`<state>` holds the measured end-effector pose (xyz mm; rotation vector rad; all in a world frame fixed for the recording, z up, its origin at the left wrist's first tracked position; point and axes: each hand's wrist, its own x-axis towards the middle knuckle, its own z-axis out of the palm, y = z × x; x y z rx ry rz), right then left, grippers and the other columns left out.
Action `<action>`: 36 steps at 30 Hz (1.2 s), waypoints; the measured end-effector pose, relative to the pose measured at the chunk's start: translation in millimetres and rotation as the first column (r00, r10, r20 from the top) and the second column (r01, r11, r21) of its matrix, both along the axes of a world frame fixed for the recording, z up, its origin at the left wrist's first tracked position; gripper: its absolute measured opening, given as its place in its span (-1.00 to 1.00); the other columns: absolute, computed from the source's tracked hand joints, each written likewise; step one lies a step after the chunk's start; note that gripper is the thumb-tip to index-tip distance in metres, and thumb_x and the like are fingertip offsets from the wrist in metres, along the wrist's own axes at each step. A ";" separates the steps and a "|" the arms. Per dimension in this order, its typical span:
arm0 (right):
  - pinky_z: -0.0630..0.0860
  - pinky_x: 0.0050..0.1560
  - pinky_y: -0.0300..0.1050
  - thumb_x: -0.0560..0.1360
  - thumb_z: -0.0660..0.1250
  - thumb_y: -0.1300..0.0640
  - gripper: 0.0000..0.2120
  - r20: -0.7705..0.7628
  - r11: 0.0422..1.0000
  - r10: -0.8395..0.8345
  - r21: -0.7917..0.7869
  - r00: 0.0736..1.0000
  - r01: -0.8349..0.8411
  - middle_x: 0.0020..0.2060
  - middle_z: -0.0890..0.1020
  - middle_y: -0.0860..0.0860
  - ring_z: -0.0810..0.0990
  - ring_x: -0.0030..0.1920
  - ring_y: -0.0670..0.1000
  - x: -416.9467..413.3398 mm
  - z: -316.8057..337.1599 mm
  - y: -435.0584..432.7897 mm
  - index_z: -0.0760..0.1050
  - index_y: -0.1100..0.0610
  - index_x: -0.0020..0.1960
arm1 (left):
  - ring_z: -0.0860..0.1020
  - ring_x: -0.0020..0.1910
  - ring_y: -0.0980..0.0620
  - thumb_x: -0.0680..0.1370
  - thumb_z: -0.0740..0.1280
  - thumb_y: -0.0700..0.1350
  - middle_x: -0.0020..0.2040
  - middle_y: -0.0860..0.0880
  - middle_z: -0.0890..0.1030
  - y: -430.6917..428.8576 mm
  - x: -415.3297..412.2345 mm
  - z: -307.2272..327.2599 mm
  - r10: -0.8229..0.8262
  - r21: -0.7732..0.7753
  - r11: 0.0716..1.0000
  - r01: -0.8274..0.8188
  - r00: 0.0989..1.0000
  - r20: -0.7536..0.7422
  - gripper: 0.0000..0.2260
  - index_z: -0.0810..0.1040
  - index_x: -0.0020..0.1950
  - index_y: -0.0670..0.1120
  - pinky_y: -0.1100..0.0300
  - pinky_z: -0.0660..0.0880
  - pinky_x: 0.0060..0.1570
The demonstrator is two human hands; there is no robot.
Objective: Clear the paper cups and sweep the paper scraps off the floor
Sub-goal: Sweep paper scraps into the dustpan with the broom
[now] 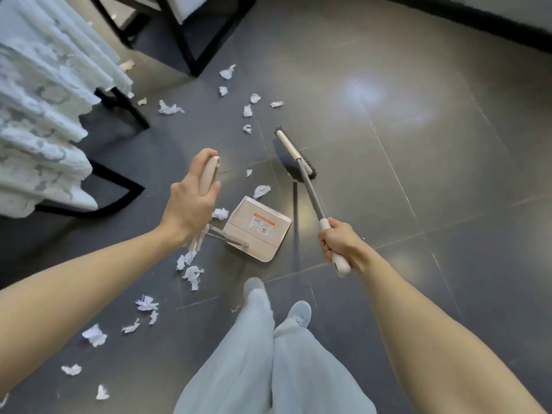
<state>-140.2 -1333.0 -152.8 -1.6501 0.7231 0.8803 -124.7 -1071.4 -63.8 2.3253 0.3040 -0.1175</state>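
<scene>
Head view shows sweeping barely begun: left grip point(191, 201) closed round the dustpan point(258, 228) handle, right grip point(339, 245) round the broom point(298, 158), paper scraps point(192, 274) strewn across the floor point(418, 174), pan empty, no cups visible.

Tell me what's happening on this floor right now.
A person is sweeping up. The right hand grips a broom whose bristles rest on the grey floor; the left hand holds the handle of a beige dustpan set on the tiles. Torn paper scraps lie scattered, none visibly in the pan.
</scene>
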 end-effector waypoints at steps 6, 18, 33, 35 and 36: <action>0.32 -0.56 -0.27 0.49 0.05 0.38 -0.80 -0.080 0.988 0.147 0.065 0.986 -0.142 -0.45 0.39 0.07 0.32 -0.57 -0.04 16.0 -2.1 53.4 0.35 0.15 -0.17 | 0.52 -0.34 -0.21 0.56 0.20 -0.20 -0.33 -0.05 0.48 23.9 -2.5 -6.7 0.230 -0.053 0.972 -0.229 0.973 0.007 -0.63 0.34 0.24 0.23 0.01 0.55 -0.37; 0.30 -0.58 -0.27 0.47 0.11 0.40 -0.84 0.023 0.955 0.297 0.022 0.955 -0.297 -0.50 0.37 0.07 0.32 -0.60 -0.03 106.9 31.2 74.2 0.36 0.18 -0.08 | 0.52 -0.26 -0.24 0.57 0.18 -0.18 -0.25 -0.06 0.50 31.2 25.4 -6.1 0.353 -0.104 0.929 -0.355 0.935 -0.037 -0.64 0.32 0.23 0.25 -0.17 0.57 -0.19; 0.36 -0.52 -0.28 0.54 0.11 0.24 -0.80 -0.294 0.524 0.776 -0.190 0.558 -0.830 -0.22 0.43 0.11 0.43 -0.34 0.03 278.2 2.1 66.4 0.41 0.23 0.12 | 0.38 -0.59 0.14 0.58 0.22 -0.21 -0.42 0.02 0.45 -13.4 96.9 -36.6 0.687 -0.074 0.717 -0.693 0.720 -0.094 -0.58 0.36 0.32 0.24 0.16 0.39 -0.44; 0.37 -0.53 -0.22 0.55 0.13 0.28 -0.84 -0.285 0.450 0.818 -0.225 0.500 -0.864 -0.21 0.42 0.14 0.43 -0.33 0.05 290.8 6.2 65.9 0.35 0.22 0.12 | 0.37 -0.59 0.13 0.58 0.23 -0.19 -0.43 0.01 0.44 -18.1 98.9 -38.6 0.708 -0.049 0.699 -0.714 0.700 -0.098 -0.58 0.35 0.33 0.25 0.19 0.38 -0.46; 0.37 -0.51 -0.19 0.56 0.11 0.28 -0.85 -0.274 0.408 0.842 -0.239 0.464 -0.881 -0.23 0.42 0.14 0.42 -0.34 0.04 294.2 7.6 64.1 0.33 0.23 0.12 | 0.37 -0.58 0.11 0.58 0.23 -0.18 -0.43 0.00 0.45 -19.6 97.7 -40.2 0.716 -0.036 0.691 -0.722 0.691 -0.099 -0.58 0.34 0.33 0.26 0.19 0.39 -0.45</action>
